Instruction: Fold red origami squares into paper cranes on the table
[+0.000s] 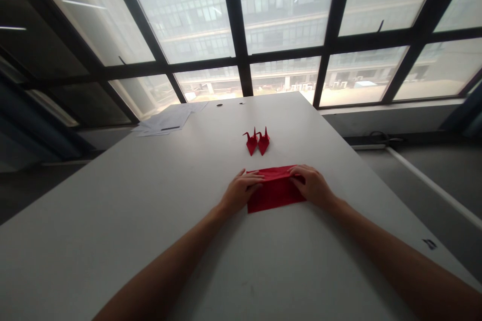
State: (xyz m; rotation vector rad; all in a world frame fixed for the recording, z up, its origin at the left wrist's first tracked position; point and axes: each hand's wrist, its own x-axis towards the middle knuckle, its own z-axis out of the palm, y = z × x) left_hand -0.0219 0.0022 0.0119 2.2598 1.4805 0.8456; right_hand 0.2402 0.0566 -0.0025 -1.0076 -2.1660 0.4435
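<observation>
White and smooth, the bench runs ahead toward tall, dark-framed windows. On it, between the two hands, lies a sheet of red paper, a brighter folded strip along its far edge and a darker panel nearer the person. The left hand rests at its left end, fingers stretched over the strip and thumb lower down; whether it pinches or only presses, I cannot tell. At the other end, the right hand has its fingers curled over the fold and thumb bent below, pinching it. Both forearms reach forward and inward, palms down. Just beyond the sheet, two red paper cranes stand side by side. Farther off to the left, white papers overlap near the bench's edge.
</observation>
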